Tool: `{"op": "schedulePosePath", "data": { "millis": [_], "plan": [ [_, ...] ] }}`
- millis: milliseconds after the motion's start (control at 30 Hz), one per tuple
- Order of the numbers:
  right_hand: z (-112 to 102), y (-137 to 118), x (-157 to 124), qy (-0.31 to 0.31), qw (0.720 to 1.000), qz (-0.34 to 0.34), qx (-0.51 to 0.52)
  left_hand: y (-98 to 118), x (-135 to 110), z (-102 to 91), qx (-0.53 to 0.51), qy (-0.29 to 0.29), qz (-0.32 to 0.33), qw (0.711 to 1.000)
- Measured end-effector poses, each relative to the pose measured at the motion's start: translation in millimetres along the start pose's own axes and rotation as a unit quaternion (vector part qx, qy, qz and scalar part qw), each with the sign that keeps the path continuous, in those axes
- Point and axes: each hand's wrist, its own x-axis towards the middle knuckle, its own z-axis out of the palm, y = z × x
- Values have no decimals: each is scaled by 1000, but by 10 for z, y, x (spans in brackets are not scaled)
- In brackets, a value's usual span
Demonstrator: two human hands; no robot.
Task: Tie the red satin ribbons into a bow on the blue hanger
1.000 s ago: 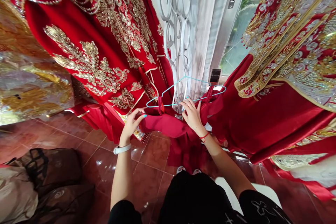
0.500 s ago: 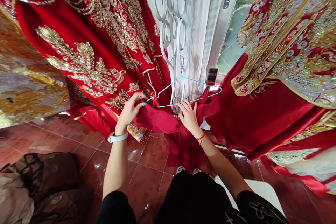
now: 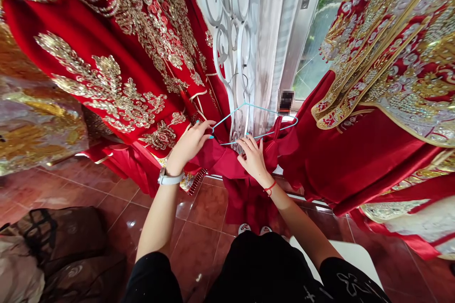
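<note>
Both hands' fingers [image 3: 202, 129] pinched on red cloth [image 3: 220, 161] at blue hanger [image 3: 254, 120].

Glossy reddish-brown floor tiles [image 3: 209, 203] run underfoot, catching pale reflections of daylight. Straight ahead stands a white wrought-iron scroll grille [image 3: 231, 33], with a sheer white curtain [image 3: 270, 47] hanging just beside it. To the right of the curtain is a metal-framed window [image 3: 313, 57], green foliage blurred beyond the glass, and the light comes in from there. Red gowns thick with gold embroidery hang on the left [image 3: 117, 57] and on the right [image 3: 387, 66], crowding the view. Low on the left, dark brown bags [image 3: 67, 241] sit slumped on the tiles.
</note>
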Motion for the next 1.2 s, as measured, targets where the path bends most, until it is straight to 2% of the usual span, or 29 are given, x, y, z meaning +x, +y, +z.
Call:
{"op": "schedulePosePath", "data": {
  "millis": [133,300,400,467,567,667,733,867,1000,1067,1200],
  "plan": [
    [26,-24,4,14,1000,-2,18,22,-49,52,-9,18,-8,1000],
    [-9,-78,5,22,1000,-6,2,-39,-50,-15,-90,45,-20,995],
    [-132,-123,133,11,999,-2,-36,-79,-63,-24,-129,43,-33,990],
    [-202,-158,314,-7,999,-7,-38,-97,-98,1,-153,36,-39,987],
    [-181,-222,658,-65,993,-53,82,-114,-183,78,-177,42,-38,983],
    [-11,-293,921,-132,960,-83,233,-112,-256,190,-171,75,-52,981],
    [117,-323,991,-145,946,-73,281,-102,-273,276,-157,112,-64,979],
    [231,-295,934,-123,918,-25,376,-83,-252,430,-95,162,-80,979],
    [174,-216,830,-154,880,-20,448,-54,-270,522,-58,172,-79,980],
    [153,-210,801,-148,883,-19,445,-19,-298,564,-42,194,-77,977],
    [190,-266,767,-119,913,-42,388,8,-318,641,20,256,-96,962]
  ]
}}
